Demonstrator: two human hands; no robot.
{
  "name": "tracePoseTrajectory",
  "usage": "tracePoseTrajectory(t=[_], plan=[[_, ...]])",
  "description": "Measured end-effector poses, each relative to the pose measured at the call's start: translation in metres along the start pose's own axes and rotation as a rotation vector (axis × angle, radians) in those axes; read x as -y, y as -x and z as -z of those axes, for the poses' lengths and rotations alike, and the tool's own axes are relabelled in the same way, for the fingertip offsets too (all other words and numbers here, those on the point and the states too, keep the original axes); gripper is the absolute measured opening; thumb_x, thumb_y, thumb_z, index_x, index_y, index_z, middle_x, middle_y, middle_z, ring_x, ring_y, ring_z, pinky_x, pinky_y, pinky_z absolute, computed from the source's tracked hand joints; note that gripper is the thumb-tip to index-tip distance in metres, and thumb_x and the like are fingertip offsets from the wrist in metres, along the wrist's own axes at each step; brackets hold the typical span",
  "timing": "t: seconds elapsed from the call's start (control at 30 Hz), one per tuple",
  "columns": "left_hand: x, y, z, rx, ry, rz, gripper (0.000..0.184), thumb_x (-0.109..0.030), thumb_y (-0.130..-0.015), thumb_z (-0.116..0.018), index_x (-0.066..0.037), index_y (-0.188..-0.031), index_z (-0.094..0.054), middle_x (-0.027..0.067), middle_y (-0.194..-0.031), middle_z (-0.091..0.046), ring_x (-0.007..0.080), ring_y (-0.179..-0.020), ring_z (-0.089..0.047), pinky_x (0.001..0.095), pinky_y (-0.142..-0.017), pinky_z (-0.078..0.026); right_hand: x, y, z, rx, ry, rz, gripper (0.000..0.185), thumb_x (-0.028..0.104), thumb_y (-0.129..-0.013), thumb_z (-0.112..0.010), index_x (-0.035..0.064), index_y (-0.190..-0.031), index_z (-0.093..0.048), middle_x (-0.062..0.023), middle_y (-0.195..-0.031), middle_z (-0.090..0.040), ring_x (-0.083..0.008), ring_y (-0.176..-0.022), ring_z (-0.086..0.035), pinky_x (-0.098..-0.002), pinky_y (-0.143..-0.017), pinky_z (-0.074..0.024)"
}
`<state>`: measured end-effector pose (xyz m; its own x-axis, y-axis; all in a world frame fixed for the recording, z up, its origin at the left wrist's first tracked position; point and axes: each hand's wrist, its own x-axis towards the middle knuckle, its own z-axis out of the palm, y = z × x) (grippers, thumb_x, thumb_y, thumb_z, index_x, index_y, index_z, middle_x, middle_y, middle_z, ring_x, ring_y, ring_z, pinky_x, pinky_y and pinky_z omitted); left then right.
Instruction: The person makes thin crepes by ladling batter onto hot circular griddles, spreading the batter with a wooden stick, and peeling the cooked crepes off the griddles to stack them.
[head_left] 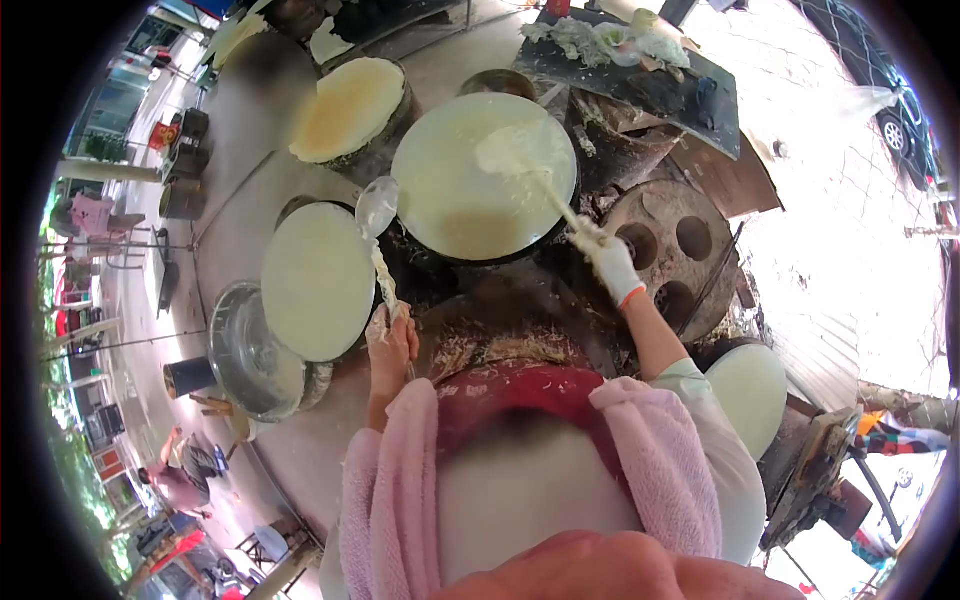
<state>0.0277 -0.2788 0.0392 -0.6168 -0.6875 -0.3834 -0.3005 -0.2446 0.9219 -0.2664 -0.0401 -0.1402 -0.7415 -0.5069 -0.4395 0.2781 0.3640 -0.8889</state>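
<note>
My left hand (392, 340) is closed around the batter-caked handle of a ladle (377, 206). The ladle's bowl is up between two round griddles. My right hand (612, 264), in a white glove with an orange cuff, grips the handle of a batter spreader (551, 197). Its head rests in pale batter at the upper right of the middle griddle (470, 205), which a thin pale layer covers. A second coated griddle (318, 282) lies left of my left hand. Further up, a third holds a pancake (350, 108) browned in the middle.
A metal basin (225, 345) stands at the lower left, partly under the left griddle. Right of my glove is a round stove top (715, 285) with several holes. Another pale round griddle (750, 395) sits by my right elbow. A dark board (640, 70) carries scraps. Someone (180, 470) is in the background.
</note>
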Motion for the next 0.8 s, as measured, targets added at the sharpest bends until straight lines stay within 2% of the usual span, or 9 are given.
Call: tracePoseTrajectory(t=[0.03,0.17,0.23,0.3,0.33,0.43,0.53,0.77,0.8], plan=[[0.003,0.002,-0.001,-0.015,-0.017,0.012,0.014,-0.015,-0.1,-0.048,-0.004,-0.093,-0.052,0.0009,-0.068,-0.046,0.0079,-0.045,-0.039,0.0236,-0.04,-0.03,0.005,-0.007,0.003,-0.081,-0.18,0.106,0.051,0.027,-0.089,-0.07,0.003,-0.133,-0.057,0.0047,-0.092,-0.063,-0.0017,-0.067,-0.047,-0.0177,-0.061,-0.0391],[0.007,0.006,-0.006,-0.039,-0.05,0.007,0.016,-0.016,-0.1,-0.047,-0.003,-0.091,-0.052,0.0012,-0.066,-0.046,0.0091,-0.043,-0.039,0.0243,-0.039,-0.03,0.036,0.011,0.002,0.182,0.039,-0.138,0.049,0.027,-0.091,-0.068,0.0046,-0.133,-0.057,0.0031,-0.097,-0.063,-0.0003,-0.065,-0.045,-0.0171,-0.056,-0.0365],[0.001,-0.003,-0.01,-0.028,-0.074,0.017,0.018,-0.018,-0.098,-0.049,-0.003,-0.088,-0.052,0.0019,-0.062,-0.045,0.0107,-0.042,-0.039,0.0255,-0.039,-0.03,0.071,0.031,0.004,0.248,0.135,-0.204,0.05,0.022,-0.09,-0.07,-0.0001,-0.132,-0.056,-0.0036,-0.115,-0.064,-0.0059,-0.088,-0.057,-0.0198,-0.077,-0.0454],[-0.002,-0.027,-0.011,0.009,-0.112,0.009,0.021,-0.022,-0.098,-0.049,-0.002,-0.09,-0.052,0.002,-0.06,-0.044,0.0115,-0.041,-0.039,0.0264,-0.039,-0.03,0.041,0.022,0.012,0.205,0.042,0.078,0.052,0.019,-0.089,-0.071,-0.0033,-0.132,-0.055,-0.0064,-0.119,-0.064,-0.0098,-0.103,-0.059,-0.0227,-0.093,-0.0449],[0.004,-0.047,-0.008,0.04,-0.139,0.001,0.024,-0.025,-0.098,-0.05,-0.002,-0.092,-0.053,0.0018,-0.06,-0.043,0.0115,-0.042,-0.039,0.0266,-0.039,-0.029,0.045,0.019,0.019,0.172,0.021,0.087,0.053,0.016,-0.087,-0.073,-0.0068,-0.131,-0.054,-0.0075,-0.124,-0.062,-0.0124,-0.121,-0.051,-0.0251,-0.107,-0.0344],[-0.012,-0.097,-0.022,0.093,-0.154,-0.058,0.028,-0.026,-0.092,-0.053,-0.004,-0.076,-0.051,0.0049,-0.052,-0.044,0.0159,-0.04,-0.042,0.0318,-0.04,-0.031,0.03,0.006,0.021,0.183,0.112,-0.113,0.047,0.012,-0.089,-0.07,-0.0045,-0.131,-0.056,-0.0029,-0.124,-0.061,-0.0079,-0.11,-0.053,-0.0209,-0.098,-0.0388],[-0.01,-0.166,-0.031,0.243,-0.119,-0.001,0.031,-0.027,-0.092,-0.053,-0.005,-0.071,-0.05,0.0042,-0.055,-0.046,0.0143,-0.043,-0.043,0.0308,-0.044,-0.031,0.058,0.061,0.001,0.173,0.054,-0.111,0.044,0.01,-0.091,-0.067,-0.0026,-0.131,-0.056,-0.0016,-0.121,-0.061,-0.0066,-0.102,-0.054,-0.0205,-0.092,-0.042],[0.006,-0.21,-0.058,0.464,-0.001,0.134,0.029,-0.024,-0.095,-0.05,-0.006,-0.072,-0.052,0.0021,-0.062,-0.05,0.013,-0.05,-0.046,0.0283,-0.048,-0.034,-0.03,0.109,-0.052,-0.267,-0.241,-0.004,0.048,0.011,-0.089,-0.069,0.0001,-0.133,-0.056,0.0008,-0.113,-0.062,-0.0055,-0.097,-0.055,-0.0191,-0.085,-0.0444],[0.02,-0.212,-0.056,0.489,0.029,0.152,0.028,-0.021,-0.094,-0.051,-0.005,-0.072,-0.052,0.0029,-0.062,-0.05,0.0134,-0.051,-0.047,0.0284,-0.048,-0.036,-0.028,0.112,-0.084,-0.259,-0.277,0.074,0.046,0.015,-0.09,-0.068,0.0043,-0.134,-0.056,0.0054,-0.101,-0.061,-0.0018,-0.081,-0.053,-0.0175,-0.07,-0.0438]])
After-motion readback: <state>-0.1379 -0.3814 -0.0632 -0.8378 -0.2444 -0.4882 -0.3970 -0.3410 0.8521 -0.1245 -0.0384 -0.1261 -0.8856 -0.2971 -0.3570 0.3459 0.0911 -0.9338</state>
